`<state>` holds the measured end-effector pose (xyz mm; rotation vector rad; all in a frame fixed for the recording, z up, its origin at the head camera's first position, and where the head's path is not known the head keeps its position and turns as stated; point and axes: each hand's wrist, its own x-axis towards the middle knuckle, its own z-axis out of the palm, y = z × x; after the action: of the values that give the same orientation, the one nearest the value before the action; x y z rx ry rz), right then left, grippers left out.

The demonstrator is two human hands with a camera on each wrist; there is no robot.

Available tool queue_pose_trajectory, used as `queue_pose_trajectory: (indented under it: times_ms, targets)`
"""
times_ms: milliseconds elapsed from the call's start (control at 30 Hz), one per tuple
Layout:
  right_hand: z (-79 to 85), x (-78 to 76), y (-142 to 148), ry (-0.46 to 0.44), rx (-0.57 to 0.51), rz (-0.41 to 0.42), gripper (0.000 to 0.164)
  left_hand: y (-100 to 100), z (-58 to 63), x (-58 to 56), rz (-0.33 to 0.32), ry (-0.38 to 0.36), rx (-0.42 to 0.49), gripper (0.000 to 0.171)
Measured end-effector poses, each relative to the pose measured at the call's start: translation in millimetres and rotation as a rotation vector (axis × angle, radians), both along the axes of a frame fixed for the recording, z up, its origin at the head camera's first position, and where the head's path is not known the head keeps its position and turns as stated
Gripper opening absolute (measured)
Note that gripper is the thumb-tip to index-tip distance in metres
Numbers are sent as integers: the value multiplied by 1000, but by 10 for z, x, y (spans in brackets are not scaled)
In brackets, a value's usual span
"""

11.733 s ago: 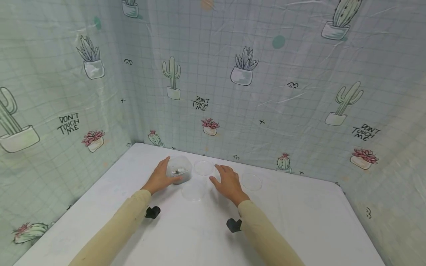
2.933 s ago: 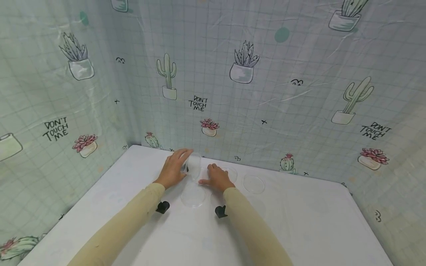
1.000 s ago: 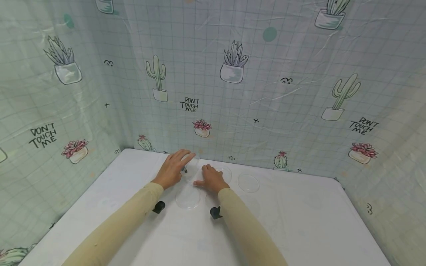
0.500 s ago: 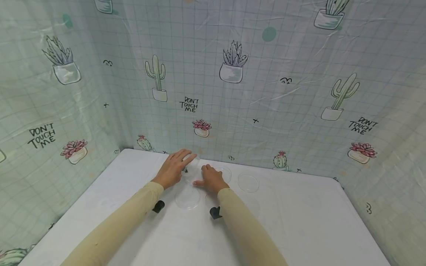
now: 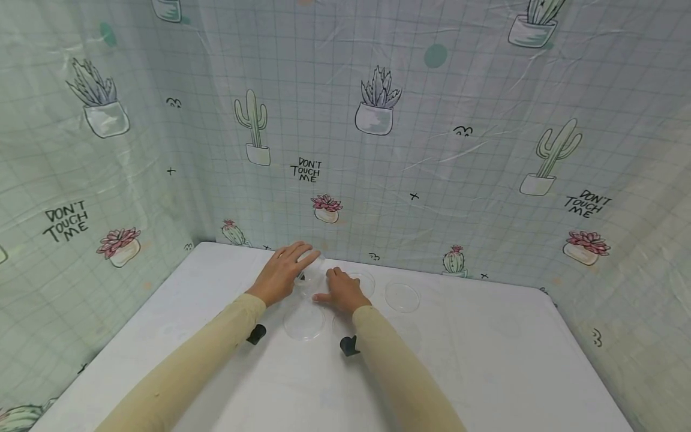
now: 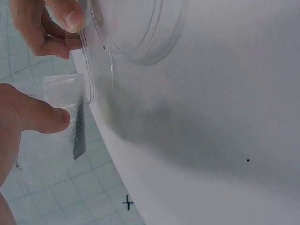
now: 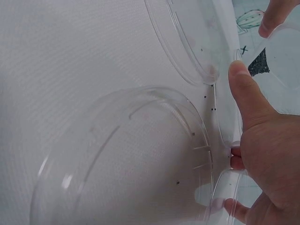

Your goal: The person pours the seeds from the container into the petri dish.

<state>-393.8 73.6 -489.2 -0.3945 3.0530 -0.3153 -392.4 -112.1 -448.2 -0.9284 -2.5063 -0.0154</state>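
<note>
My left hand (image 5: 275, 279) grips a clear plastic container (image 6: 35, 157), thumb against its wall. The container is tilted, and a heap of tiny black grains (image 6: 79, 131) lies along its lower side. Facing it, my right hand (image 5: 342, 291) holds a clear petri dish (image 7: 229, 124) by the rim with thumb and fingers. The container's mouth is close to this dish's edge. Another clear dish (image 5: 304, 321) lies on the table just in front of my hands. Behind my right hand lies a further round dish (image 5: 364, 282), partly hidden by it.
One more clear dish (image 5: 402, 298) lies to the right on the white table (image 5: 486, 360). Scattered black specks (image 7: 205, 96) show around the dishes. A curtain (image 5: 335, 120) printed with cacti hangs behind the table's back edge.
Since the oldest frame, my left hand has tilted the container and my right hand has taken hold of a petri dish. Over the last second both hands stay nearly still.
</note>
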Motion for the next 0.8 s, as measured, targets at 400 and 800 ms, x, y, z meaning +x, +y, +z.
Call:
queue_pose_trajectory:
  times_ms: [400,800]
  targets:
    - [1,-7,-3,-1,-5,-1,79,5,26,0,-26,35,-23,86]
    - [-8,-12,-1,14,12,7,77,10,45,2,-42,52,-35,84]
